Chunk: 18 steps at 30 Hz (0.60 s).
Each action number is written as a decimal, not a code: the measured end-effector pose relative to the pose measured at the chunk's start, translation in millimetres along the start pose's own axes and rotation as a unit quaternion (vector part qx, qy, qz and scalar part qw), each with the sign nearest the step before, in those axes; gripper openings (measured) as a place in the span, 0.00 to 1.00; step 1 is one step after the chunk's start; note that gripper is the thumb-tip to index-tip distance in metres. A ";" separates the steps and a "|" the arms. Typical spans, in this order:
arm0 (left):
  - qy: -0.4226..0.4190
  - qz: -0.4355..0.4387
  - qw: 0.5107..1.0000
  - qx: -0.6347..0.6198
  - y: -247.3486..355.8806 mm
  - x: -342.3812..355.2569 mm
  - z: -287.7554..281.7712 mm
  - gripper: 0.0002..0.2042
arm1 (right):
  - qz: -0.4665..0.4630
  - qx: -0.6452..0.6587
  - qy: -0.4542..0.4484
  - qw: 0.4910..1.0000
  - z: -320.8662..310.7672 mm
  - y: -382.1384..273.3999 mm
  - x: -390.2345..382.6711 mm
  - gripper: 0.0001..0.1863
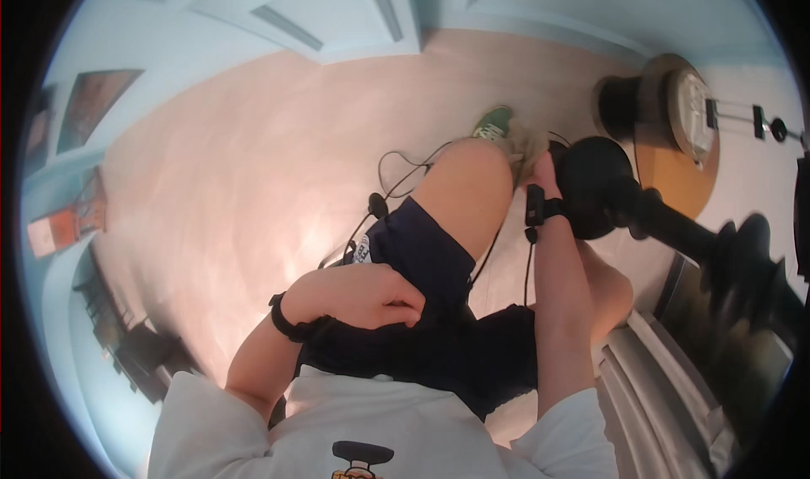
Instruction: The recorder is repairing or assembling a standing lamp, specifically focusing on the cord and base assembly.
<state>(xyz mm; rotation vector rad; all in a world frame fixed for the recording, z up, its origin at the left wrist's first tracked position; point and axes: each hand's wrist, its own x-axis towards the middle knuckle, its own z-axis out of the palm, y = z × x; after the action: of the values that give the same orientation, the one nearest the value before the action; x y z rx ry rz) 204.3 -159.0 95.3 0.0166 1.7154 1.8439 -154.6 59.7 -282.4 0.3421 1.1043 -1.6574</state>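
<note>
My left hand rests on my dark shorts with its fingers curled in, and nothing shows in it. My right hand reaches down beyond my bent knee. It is closed around a crumpled greyish-beige cloth, which looks blurred. The fingers are mostly hidden behind the cloth. Close by the cloth is a green shoe with pale laces, on the pinkish floor. Each wrist wears a black band; a small black device sits on the right one.
A dark turned post with a broad round end stands right beside my right wrist. Black cable loops across the floor and past my leg. At the far right is a round stand. Grey-white folded fabric lies at the lower right.
</note>
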 end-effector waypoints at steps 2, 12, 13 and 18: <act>0.003 -0.026 1.000 0.005 -1.0 -9.6 5.7 0.08 | 0.013 -0.007 -0.080 0.997 94.2 27.3 -40.8 0.24; 0.081 0.041 0.989 0.120 51.2 -20.4 46.2 0.07 | -0.137 0.069 0.021 0.988 194.5 -2.5 -340.9 0.21; 0.115 0.036 0.986 0.116 64.3 -22.3 53.2 0.07 | -0.133 0.048 0.018 0.990 203.8 7.0 -366.8 0.20; 0.180 0.080 0.966 0.168 100.2 -17.5 92.2 0.05 | -0.153 -0.025 -0.038 0.987 248.4 52.3 -456.6 0.20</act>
<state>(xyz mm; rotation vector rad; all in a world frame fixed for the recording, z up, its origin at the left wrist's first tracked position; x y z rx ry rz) 213.9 -80.8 207.8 -0.0473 2.3293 1.7197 143.5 138.3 139.4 0.0769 1.1842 -1.8908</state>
